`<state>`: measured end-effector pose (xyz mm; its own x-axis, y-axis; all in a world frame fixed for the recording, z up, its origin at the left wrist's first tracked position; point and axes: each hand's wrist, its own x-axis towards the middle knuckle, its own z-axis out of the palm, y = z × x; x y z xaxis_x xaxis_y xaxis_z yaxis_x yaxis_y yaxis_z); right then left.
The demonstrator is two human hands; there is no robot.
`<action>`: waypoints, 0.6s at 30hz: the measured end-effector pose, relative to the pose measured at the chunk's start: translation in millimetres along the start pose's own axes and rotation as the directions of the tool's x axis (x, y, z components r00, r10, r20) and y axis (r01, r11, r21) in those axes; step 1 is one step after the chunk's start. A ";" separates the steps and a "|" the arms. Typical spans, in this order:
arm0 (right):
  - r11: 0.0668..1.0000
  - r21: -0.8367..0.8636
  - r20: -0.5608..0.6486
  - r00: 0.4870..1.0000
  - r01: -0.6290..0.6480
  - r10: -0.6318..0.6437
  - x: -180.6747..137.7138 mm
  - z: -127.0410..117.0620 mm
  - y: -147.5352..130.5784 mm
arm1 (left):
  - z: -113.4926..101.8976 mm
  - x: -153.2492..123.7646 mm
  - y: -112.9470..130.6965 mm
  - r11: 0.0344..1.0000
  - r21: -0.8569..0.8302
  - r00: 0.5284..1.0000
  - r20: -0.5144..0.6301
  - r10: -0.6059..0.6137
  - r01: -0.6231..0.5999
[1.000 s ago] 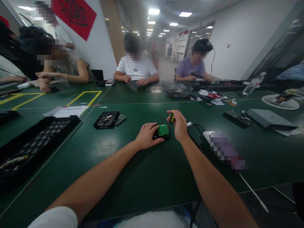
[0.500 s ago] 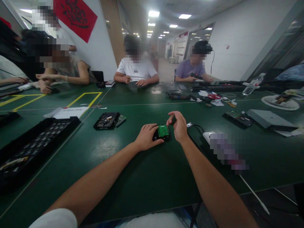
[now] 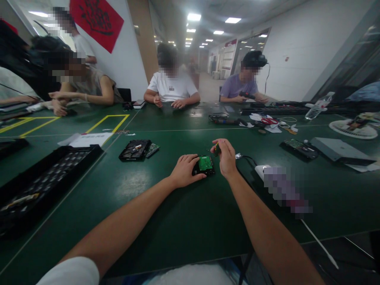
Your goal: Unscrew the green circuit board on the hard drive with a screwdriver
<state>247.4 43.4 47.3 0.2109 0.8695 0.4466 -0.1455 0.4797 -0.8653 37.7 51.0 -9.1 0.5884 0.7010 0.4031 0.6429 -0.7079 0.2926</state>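
A black hard drive with a green circuit board [image 3: 204,163] lies flat on the green table, board side up. My left hand [image 3: 184,171] grips its left side, fingers over the far edge and thumb along the near edge. Just right of the drive, my right hand [image 3: 228,159] is raised with its fingers closed around a small tool with a dark and yellow handle [image 3: 217,149], seemingly a screwdriver. Its thin tip points left above the drive's far right corner; whether it touches anything, I cannot tell.
Left stand an opened black drive case [image 3: 135,150], a small circuit board [image 3: 152,150] and a long black tray [image 3: 44,186]. At right lie a power strip [image 3: 263,172] with a cable, another drive [image 3: 298,149] and a grey box [image 3: 341,150]. Several people sit across the table.
My right hand has turned slightly, so the yellow of the tool's handle now shows. My left hand and the drive stay together in place. The whole view has shifted a little.
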 end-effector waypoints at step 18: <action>1.000 0.025 -0.002 1.000 -0.008 0.008 0.4 2.4 -1.0 | -0.9 -0.5 -0.8 1.000 -0.002 1.000 0.005 0.000 0.000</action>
<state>245.3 43.6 48.9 0.2118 0.8731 0.4391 -0.1711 0.4755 -0.8629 36.5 51.2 -8.7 0.5908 0.7015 0.3986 0.6422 -0.7079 0.2940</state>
